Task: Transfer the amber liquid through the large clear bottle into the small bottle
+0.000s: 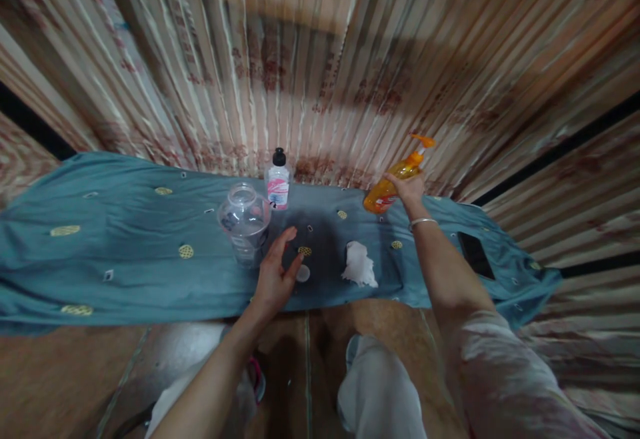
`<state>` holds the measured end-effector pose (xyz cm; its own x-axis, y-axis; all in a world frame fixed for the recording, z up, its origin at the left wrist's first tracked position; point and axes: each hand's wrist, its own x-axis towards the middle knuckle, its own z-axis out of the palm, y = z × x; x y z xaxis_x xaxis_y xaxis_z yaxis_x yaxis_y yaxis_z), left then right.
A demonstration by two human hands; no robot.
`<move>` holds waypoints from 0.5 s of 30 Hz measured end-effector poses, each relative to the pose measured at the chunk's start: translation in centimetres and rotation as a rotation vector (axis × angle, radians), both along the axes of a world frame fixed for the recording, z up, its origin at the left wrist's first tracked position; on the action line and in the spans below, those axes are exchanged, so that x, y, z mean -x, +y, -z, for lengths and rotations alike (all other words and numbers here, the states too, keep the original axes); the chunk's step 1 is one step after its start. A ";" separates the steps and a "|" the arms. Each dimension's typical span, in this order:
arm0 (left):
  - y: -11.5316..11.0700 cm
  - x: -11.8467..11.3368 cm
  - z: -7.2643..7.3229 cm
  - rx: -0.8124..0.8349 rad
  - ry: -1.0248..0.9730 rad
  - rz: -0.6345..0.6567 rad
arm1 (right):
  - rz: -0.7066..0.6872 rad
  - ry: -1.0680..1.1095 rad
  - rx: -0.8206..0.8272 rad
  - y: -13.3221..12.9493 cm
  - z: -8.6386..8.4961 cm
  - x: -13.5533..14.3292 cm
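Observation:
My right hand [409, 191] is wrapped round an amber pump bottle [393, 189] with an orange pump top, tilted with its top to the right. My left hand [276, 272] is open, thumb and fingers apart, over the cloth. Just left of it stands a clear plastic container [244, 229] with a narrow round neck. A small clear bottle [279, 182] with a black cap and a pink label stands behind. Close to my left thumb lies a small whitish round disc [303, 273]. A crumpled white piece [359, 264], like tissue or cloth, rests between my hands.
A teal cloth with yellow prints [150, 246] covers the long narrow table. A dark phone [475, 255] lies at the right end, beside my right forearm. Pleated patterned curtains [320, 72] hang right behind the table. Dark bars [560, 149] run along both sides.

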<state>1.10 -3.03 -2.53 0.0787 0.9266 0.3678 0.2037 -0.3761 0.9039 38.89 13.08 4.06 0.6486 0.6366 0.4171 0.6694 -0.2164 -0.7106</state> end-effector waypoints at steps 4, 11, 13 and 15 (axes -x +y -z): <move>0.0 0.0 -0.2 0.007 -0.007 0.010 | 0.101 0.062 0.028 -1.1 -0.5 -0.4; -0.3 -0.1 -0.2 0.019 -0.001 0.024 | 0.125 0.086 0.037 -3.0 -0.3 -0.3; -0.3 -0.2 -0.1 0.016 0.000 0.025 | 0.125 0.089 0.041 -3.2 0.0 -0.3; -0.3 -0.2 0.0 0.009 0.005 0.024 | 0.124 0.089 0.051 -3.3 0.4 -0.5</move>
